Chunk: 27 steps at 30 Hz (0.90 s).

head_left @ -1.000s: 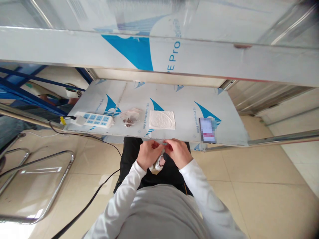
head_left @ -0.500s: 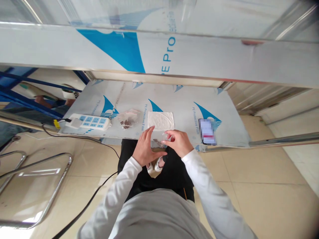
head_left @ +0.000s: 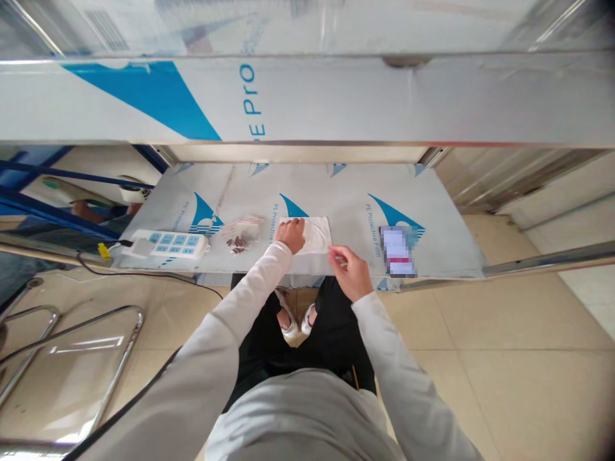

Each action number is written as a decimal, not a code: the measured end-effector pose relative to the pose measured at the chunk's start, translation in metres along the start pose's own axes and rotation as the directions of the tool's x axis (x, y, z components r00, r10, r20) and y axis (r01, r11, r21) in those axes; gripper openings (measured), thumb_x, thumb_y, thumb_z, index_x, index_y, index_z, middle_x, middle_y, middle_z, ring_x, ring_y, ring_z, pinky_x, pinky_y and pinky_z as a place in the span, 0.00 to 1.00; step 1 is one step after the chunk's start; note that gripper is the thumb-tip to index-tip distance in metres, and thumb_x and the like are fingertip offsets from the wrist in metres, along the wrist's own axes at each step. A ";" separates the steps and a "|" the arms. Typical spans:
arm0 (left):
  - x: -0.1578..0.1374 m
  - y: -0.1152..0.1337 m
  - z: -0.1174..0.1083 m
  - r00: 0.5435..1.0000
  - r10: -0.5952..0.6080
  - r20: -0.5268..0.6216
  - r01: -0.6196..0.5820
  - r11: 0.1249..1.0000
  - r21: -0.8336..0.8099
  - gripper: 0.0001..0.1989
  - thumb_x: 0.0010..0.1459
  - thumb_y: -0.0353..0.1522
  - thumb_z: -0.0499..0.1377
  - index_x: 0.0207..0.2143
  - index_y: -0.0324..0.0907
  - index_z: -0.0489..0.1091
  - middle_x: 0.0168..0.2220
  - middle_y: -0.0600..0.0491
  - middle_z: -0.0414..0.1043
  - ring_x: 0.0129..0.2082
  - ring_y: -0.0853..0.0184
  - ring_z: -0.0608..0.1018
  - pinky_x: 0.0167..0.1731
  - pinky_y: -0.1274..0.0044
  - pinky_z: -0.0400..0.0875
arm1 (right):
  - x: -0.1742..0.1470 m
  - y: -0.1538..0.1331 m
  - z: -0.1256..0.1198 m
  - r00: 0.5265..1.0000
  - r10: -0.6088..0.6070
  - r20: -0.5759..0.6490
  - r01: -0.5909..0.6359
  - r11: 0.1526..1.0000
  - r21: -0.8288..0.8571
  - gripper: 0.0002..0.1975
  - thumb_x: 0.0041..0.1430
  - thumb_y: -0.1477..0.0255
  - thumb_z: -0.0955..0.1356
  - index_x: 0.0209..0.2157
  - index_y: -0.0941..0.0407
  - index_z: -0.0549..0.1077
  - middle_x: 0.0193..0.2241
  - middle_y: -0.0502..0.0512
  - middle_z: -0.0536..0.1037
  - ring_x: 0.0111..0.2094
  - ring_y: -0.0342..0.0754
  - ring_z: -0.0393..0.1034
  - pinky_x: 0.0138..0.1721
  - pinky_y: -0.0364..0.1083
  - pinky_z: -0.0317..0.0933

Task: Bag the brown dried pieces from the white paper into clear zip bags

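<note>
On the shelf in front of me lies a white cloth-like rectangle [head_left: 318, 238], wrinkled on top. My left hand [head_left: 291, 235] is over its left part, fingers curled downward; what they grip, if anything, is hidden beneath them. Close to the lower right corner of the rectangle, my right hand [head_left: 352, 274] has its fingers loosely bent and the thumb apart, with nothing visible between them. To the left of my left hand is a heap of small clear bags [head_left: 246, 225], with small dark brown pieces [head_left: 236, 244] at its front.
A white power strip [head_left: 177, 244] with blue sockets lies at the left, its black cable [head_left: 144, 274] hanging off the shelf edge. A phone [head_left: 398, 251] is on the right. An upper film-covered ledge [head_left: 336, 102] overhangs the back. A metal-framed chair [head_left: 96, 346] stands lower left.
My left hand has moved forward onto the white rectangle, its fingers now curled. My right hand stays near the shelf edge; the clear plastic piece it held no longer shows.
</note>
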State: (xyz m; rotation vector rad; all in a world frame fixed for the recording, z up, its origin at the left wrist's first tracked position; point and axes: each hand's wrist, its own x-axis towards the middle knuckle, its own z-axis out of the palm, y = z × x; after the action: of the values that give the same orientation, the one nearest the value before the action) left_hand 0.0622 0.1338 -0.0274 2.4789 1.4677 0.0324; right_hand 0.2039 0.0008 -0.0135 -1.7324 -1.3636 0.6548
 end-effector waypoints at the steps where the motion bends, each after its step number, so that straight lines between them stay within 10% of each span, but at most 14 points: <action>1: 0.011 0.000 0.000 1.000 -0.009 0.029 0.008 0.999 0.035 0.19 0.51 0.23 0.59 0.47 0.37 0.67 0.46 0.41 0.71 0.49 0.54 0.74 0.50 0.64 0.64 | -0.010 0.005 -0.001 1.000 0.024 0.011 -0.024 1.000 0.017 0.14 0.58 0.65 0.64 0.40 0.58 0.74 0.33 0.57 0.80 0.28 0.45 0.74 0.30 0.43 0.68; 13: 0.066 0.013 0.022 0.976 -0.090 0.199 0.034 0.962 0.271 0.18 0.61 0.37 0.56 0.51 0.39 0.65 0.50 0.46 0.68 0.46 0.62 0.74 0.44 0.65 0.72 | -0.108 0.043 -0.009 0.980 0.186 0.068 -0.192 0.976 0.105 0.17 0.61 0.61 0.63 0.42 0.57 0.74 0.37 0.60 0.80 0.31 0.48 0.76 0.30 0.45 0.71; 27: 0.068 0.018 0.021 0.997 -0.058 0.042 0.052 0.990 0.131 0.16 0.58 0.32 0.59 0.48 0.36 0.67 0.48 0.42 0.70 0.49 0.56 0.72 0.48 0.60 0.67 | -0.106 0.047 -0.008 0.974 0.209 0.091 -0.216 0.973 0.081 0.17 0.60 0.60 0.63 0.42 0.57 0.74 0.36 0.59 0.80 0.31 0.48 0.76 0.32 0.46 0.70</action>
State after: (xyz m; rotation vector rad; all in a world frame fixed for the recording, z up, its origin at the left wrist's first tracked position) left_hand 0.1138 0.1797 -0.0508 2.5206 1.5653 -0.1335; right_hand 0.2056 -0.1070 -0.0573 -1.8103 -1.1928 0.9017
